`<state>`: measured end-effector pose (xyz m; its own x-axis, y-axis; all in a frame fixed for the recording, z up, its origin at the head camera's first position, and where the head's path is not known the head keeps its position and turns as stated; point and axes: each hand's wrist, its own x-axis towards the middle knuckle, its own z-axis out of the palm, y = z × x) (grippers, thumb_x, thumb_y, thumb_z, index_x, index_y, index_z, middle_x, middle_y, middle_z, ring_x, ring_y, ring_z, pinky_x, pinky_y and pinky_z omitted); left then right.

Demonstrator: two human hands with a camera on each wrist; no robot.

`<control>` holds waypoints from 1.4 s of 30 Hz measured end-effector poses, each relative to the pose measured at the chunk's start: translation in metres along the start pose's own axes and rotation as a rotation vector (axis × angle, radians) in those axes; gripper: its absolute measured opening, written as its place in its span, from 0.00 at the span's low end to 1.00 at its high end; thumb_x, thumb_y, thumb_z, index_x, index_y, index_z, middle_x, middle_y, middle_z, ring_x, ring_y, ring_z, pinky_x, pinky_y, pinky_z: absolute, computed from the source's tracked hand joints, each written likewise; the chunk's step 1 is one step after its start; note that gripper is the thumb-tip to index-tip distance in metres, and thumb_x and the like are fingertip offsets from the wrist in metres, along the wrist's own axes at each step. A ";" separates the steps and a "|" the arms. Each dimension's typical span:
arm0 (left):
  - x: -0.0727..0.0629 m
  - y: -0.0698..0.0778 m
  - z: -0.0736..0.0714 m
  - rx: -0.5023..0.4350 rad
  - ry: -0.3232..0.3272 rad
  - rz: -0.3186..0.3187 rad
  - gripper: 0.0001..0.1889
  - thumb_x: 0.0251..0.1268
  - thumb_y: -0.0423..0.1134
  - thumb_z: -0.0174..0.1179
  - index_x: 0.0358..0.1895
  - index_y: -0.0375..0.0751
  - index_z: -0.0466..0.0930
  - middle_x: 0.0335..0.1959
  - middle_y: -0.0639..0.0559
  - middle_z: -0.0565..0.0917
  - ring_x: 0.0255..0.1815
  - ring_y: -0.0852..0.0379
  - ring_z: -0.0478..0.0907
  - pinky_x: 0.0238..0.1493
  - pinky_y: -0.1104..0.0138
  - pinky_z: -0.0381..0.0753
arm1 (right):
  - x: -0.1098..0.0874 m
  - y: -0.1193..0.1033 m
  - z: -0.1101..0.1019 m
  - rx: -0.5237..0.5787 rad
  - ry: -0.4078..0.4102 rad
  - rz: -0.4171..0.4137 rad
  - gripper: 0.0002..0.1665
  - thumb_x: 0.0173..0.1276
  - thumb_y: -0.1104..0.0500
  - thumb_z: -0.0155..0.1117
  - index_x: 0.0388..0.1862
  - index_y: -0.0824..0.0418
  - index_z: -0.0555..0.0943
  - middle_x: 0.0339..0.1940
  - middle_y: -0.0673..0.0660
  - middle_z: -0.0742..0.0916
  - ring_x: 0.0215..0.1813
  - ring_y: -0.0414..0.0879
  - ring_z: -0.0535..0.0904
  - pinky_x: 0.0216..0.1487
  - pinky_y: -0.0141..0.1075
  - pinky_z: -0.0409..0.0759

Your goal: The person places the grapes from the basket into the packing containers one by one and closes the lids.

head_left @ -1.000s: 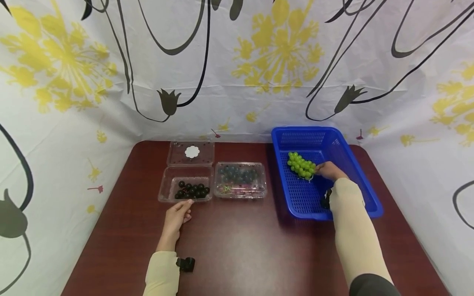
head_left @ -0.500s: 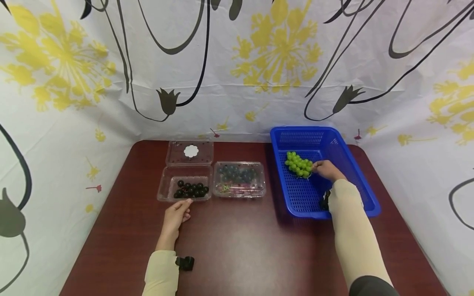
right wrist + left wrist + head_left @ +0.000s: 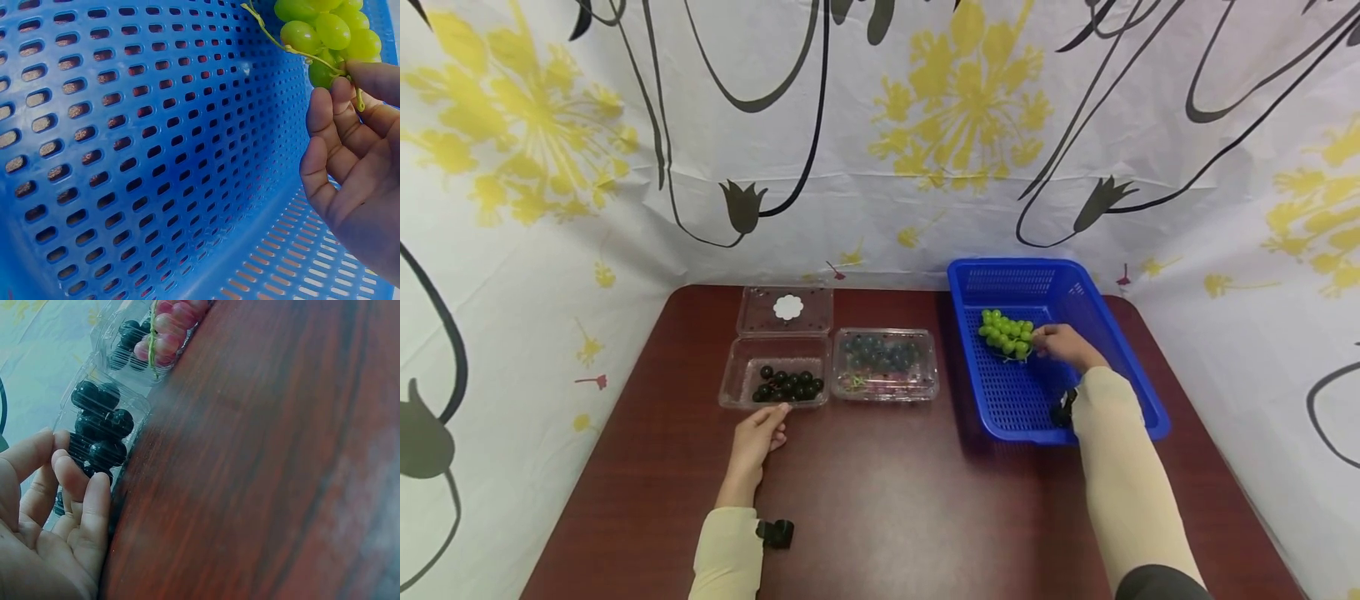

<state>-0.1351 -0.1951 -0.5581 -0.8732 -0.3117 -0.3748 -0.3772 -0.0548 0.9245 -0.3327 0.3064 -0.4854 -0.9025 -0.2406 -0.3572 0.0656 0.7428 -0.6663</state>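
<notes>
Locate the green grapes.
In the head view, the green grapes are on the right, inside the blue basket toward its left side, their stem pinched by the right hand.

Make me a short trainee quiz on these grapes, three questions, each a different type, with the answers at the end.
1. Multiple choice: what does the right hand pinch?
A: a lid
B: the stem of the green grapes
C: a white label

2. True or false: the green grapes lie in the blue basket.

3. Fill in the colour: the open clear container by the left hand holds ____ grapes.

Key: 1 B; 2 true; 3 dark.
</notes>
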 end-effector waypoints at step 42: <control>0.003 -0.001 -0.001 -0.009 -0.010 -0.003 0.21 0.69 0.48 0.58 0.54 0.33 0.79 0.25 0.57 0.75 0.25 0.63 0.74 0.33 0.72 0.80 | -0.032 -0.075 -0.003 0.232 0.285 -0.242 0.22 0.76 0.46 0.50 0.46 0.65 0.74 0.28 0.45 0.76 0.34 0.41 0.76 0.35 0.29 0.74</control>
<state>-0.1365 -0.1971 -0.5599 -0.8751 -0.3019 -0.3782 -0.3769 -0.0647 0.9240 -0.3099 0.2602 -0.4220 -0.9829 -0.1843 0.0006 -0.0977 0.5182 -0.8497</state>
